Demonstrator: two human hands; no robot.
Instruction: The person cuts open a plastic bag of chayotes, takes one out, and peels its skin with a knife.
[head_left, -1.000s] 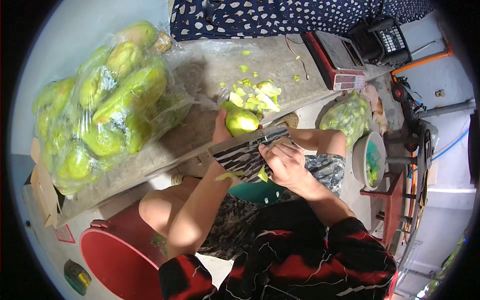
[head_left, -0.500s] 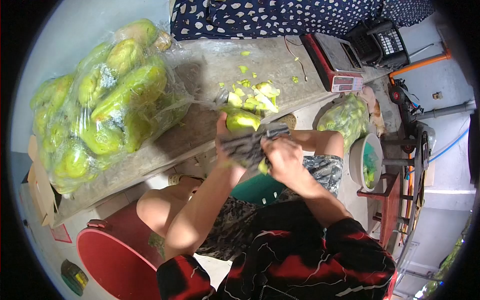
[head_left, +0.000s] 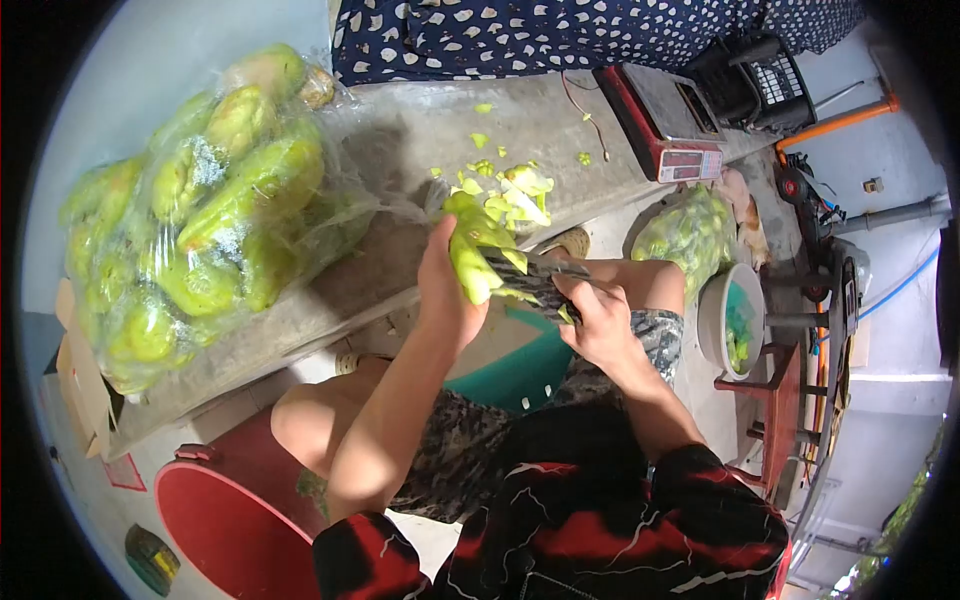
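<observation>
My left hand point(head_left: 447, 285) is closed around a pale green papaya point(head_left: 468, 262) with cut faces, above the edge of the concrete ledge. In my right hand point(head_left: 603, 322) is a broad, dark-bladed knife point(head_left: 548, 284), its blade streaked and touching the side of the papaya. The handle is mostly hidden by my fingers. Just beyond the papaya, cut pieces and peelings point(head_left: 522, 195) lie on the ledge point(head_left: 400, 110). Below my hands, between my legs, a teal basin point(head_left: 500, 375) is partly covered by my arms.
A clear plastic bag of whole green papayas point(head_left: 250, 190) fills the ledge at left. A red kitchen scale point(head_left: 665, 125) and black basket point(head_left: 765, 85) stand at back right. On the floor are another filled bag point(head_left: 690, 240), a white bucket point(head_left: 712, 315) and a red tub point(head_left: 215, 500).
The knife has moved slightly right and its blade is less blurred. My left hand has tilted the papaya more upright, showing more cut surface.
</observation>
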